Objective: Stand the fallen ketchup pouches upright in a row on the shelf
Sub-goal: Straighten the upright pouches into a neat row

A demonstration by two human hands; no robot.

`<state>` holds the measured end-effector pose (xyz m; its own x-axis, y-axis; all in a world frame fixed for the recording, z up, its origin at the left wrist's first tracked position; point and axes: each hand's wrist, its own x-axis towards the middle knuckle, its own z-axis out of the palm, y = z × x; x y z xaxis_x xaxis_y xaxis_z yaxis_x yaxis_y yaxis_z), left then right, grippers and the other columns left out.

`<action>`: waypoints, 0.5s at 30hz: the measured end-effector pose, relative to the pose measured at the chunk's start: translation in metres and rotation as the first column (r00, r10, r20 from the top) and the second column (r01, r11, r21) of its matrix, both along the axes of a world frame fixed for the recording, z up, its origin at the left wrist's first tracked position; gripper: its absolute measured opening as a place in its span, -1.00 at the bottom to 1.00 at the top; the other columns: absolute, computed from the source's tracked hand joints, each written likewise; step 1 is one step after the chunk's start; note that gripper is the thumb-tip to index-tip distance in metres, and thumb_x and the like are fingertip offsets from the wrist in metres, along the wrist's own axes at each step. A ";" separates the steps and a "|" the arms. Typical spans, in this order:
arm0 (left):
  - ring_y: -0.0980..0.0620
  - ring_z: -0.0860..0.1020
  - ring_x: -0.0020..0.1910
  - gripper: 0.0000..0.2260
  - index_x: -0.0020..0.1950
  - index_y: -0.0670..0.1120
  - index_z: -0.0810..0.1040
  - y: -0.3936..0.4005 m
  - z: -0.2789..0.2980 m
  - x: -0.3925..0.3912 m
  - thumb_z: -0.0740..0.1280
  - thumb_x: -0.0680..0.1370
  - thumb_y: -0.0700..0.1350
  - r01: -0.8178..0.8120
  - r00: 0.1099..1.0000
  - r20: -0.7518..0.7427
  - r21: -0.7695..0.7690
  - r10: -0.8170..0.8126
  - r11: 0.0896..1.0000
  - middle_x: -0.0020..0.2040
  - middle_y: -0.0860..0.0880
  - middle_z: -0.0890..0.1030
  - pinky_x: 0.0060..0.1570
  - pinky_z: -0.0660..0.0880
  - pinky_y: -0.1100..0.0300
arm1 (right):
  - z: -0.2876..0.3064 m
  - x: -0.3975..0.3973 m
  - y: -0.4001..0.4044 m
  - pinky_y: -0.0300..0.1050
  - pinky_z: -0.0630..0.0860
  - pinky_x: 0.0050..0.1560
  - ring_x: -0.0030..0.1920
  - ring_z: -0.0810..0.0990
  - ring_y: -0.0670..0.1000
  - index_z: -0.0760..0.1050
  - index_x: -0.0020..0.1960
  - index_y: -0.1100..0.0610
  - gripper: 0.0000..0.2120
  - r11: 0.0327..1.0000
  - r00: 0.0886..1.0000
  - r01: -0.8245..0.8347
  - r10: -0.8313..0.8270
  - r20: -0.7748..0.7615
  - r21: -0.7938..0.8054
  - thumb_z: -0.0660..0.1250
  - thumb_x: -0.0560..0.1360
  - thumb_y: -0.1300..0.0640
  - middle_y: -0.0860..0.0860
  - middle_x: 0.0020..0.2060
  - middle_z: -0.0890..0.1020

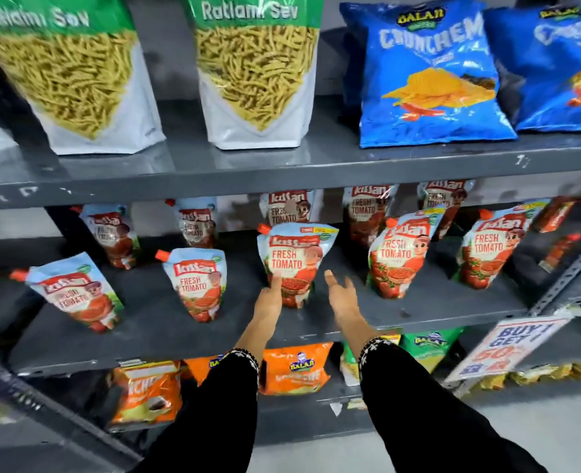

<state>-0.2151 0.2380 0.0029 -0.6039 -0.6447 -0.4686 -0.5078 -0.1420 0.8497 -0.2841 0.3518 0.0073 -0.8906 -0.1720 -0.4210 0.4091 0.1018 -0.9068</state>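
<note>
Red pouch (290,264) upright — L grip (269,295) touching.

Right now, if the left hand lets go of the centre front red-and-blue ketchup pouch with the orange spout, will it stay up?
Probably. The centre ketchup pouch looks full, with a bulging base on the grey shelf, so likely bottom-heavy. Its soft film would likely dent under the left hand. The glossy surface may be slippery.

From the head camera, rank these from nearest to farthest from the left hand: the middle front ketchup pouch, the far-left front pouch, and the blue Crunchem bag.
1. Middle front ketchup pouch, touching the left hand.
2. Far-left front pouch, same shelf, leftward.
3. Blue Crunchem bag, shelf above, rightward.
</note>
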 end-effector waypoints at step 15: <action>-0.10 0.31 0.44 -0.40 0.49 -0.10 0.22 -0.038 -0.004 -0.023 0.05 0.57 0.24 0.041 0.994 -0.108 0.110 -0.029 0.993 0.50 -0.09 0.31 0.44 0.25 -0.07 | 0.005 0.000 -0.036 0.08 0.54 -0.02 0.21 0.53 0.33 0.43 0.20 0.19 -0.72 0.963 0.972 -0.236 0.237 -0.013 -0.130 0.32 0.51 0.19 0.24 0.24 0.56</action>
<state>-0.2380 0.2004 -0.0014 -0.6754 -0.5694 -0.4687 -0.4224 -0.2223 0.8787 -0.2840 0.3163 0.0119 -0.8168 -0.4307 -0.3837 0.3900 0.0779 -0.9175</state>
